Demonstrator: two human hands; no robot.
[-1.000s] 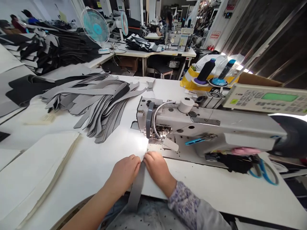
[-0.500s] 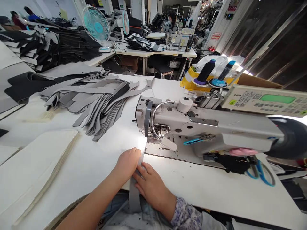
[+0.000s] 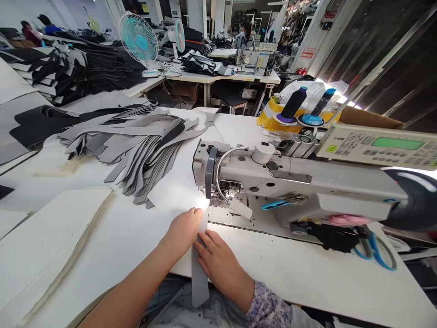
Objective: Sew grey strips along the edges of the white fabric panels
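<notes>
A narrow grey fabric strip (image 3: 200, 282) runs from the needle area of the sewing machine (image 3: 252, 168) toward my lap, its near end hanging past the table edge. My left hand (image 3: 182, 230) is closed over the strip's left side just in front of the presser foot, fingers curled. Lower down, my right hand (image 3: 223, 266) rests on the strip's right edge with fingers stretched and slightly apart. The needle itself is hidden by the machine head and its glare.
Piled grey strips (image 3: 143, 150) lie left of the machine. Pale sheets (image 3: 51, 246) are stacked at the near left. Blue-handled tweezers (image 3: 278, 203) sit on the machine bed; blue-handled scissors (image 3: 380, 253) lie at right. Two thread cones (image 3: 292, 105) stand behind.
The strip's near end has swung right and lies straighter, showing more of its face. Both hands have shifted very slightly and stay on it.
</notes>
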